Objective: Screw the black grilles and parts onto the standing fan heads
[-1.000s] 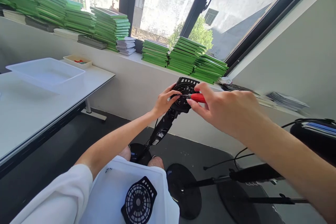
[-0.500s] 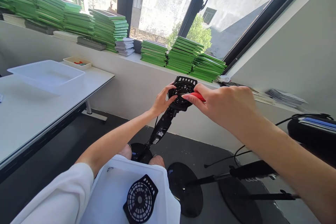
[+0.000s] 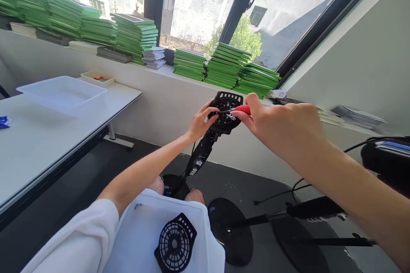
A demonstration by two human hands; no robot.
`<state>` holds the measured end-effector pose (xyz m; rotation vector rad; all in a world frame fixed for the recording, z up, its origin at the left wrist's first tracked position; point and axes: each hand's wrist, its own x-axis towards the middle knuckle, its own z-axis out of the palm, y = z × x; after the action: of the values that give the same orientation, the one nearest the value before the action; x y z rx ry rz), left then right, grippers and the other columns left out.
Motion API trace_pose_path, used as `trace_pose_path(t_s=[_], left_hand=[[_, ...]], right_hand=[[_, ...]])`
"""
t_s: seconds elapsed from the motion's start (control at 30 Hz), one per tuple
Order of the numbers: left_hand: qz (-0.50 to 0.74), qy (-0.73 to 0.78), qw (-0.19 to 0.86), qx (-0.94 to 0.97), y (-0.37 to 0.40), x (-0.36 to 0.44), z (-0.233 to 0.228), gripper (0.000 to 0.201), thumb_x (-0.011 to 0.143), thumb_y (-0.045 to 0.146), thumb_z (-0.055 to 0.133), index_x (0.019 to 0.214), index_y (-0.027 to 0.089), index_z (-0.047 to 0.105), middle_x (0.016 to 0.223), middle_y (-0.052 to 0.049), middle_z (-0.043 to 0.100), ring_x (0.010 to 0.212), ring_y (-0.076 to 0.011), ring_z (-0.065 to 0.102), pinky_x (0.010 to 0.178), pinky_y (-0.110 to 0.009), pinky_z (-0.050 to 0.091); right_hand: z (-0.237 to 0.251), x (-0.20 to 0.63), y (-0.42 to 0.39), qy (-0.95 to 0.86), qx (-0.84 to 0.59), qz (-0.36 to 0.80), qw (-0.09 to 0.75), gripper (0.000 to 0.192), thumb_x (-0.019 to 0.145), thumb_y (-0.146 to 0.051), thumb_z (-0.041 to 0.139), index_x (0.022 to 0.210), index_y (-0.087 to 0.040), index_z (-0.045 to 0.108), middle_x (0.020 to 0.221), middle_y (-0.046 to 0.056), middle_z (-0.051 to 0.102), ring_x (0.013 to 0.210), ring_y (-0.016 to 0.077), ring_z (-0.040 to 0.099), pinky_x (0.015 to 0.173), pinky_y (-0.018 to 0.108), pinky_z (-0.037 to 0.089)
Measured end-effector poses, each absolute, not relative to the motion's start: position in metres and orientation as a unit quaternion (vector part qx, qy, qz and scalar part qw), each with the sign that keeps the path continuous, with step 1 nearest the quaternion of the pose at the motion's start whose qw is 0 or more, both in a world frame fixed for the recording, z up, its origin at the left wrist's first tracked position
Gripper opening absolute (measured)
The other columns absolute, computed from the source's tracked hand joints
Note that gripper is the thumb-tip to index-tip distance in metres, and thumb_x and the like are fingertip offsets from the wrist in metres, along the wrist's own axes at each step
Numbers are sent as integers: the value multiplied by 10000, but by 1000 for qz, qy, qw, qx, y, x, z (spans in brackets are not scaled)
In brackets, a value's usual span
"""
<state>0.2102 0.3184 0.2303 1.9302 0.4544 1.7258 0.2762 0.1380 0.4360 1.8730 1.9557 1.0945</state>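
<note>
A black fan head point(image 3: 224, 113) on a black stem point(image 3: 200, 160) stands up in front of me, its round base point(image 3: 171, 185) between my knees. My left hand point(image 3: 200, 121) grips the head's left edge. My right hand point(image 3: 275, 126) holds a red-handled screwdriver point(image 3: 241, 109), its metal tip resting on the head's face. A white tray point(image 3: 141, 230) lies on my lap and a detached black fan grille point(image 3: 175, 243) rests in it.
A white table point(image 3: 48, 136) with a white bin point(image 3: 62, 91) and a small tray point(image 3: 98, 78) stands at left. Green stacks point(image 3: 224, 68) line the window sill. Other black fan stands point(image 3: 307, 211) and round bases point(image 3: 232, 232) lie on the dark floor at right.
The screwdriver's shaft shows again after my right hand briefly pushed closer to the fan head. A small blue item has come into view on the table's left edge. My left hand keeps its grip.
</note>
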Motion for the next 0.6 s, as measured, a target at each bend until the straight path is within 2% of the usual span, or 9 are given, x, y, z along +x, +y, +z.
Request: trace_pose_path(t_s=[0.07,0.23,0.37,0.43,0.5,0.53,0.6], left_hand=[[630,161,254,716,318,210,230,235,1064,373,530,1169,244,697,1577,-108,568,1471,-264,556,1213,-447,492],[639,176,263,701,318,210,231,241,1051,353,557,1237,247,668,1562,-99,584,1477,-254,547,1233,-445,473],[622,177,253,719,316,208,232,220,1057,350,539,1160,236,697,1570,-113,576,1496,-266,527,1231,-455,476],[619,176,253,722,315,208,233,236,1061,353,527,1180,239,697,1585,-115,560,1505,-271,517,1243,-469,464],[627,182,263,710,313,210,232,248,1060,350,524,1233,248,670,1586,-112,557,1502,-272,521,1254,-487,451],[632,188,270,702,313,210,232,251,1058,346,526,1254,253,652,1581,-109,562,1493,-271,531,1256,-496,449],[636,197,277,693,313,212,230,233,1054,341,533,1248,260,634,1570,-99,575,1476,-268,549,1254,-506,451]], right_hand=[[434,276,138,655,640,390,99,619,1066,-588,206,1054,-168,660,596,89,608,550,200,514,597,304,218],[431,279,141,717,592,354,96,481,1048,-476,296,1283,-167,580,707,63,690,510,164,474,557,287,190],[435,277,140,675,613,397,107,597,1067,-582,212,1098,-168,641,609,80,634,504,190,479,559,295,202],[437,276,139,691,607,376,116,524,1051,-563,289,1142,-176,631,653,75,665,508,185,481,554,292,209],[439,274,138,713,596,344,133,463,1036,-485,337,1265,-175,592,722,72,704,515,178,492,546,288,210],[439,273,138,714,598,337,140,470,1043,-462,322,1306,-169,578,732,77,707,524,181,504,547,290,213],[441,272,137,685,620,353,147,531,1071,-499,256,1260,-161,619,683,91,675,557,200,540,563,298,228]])
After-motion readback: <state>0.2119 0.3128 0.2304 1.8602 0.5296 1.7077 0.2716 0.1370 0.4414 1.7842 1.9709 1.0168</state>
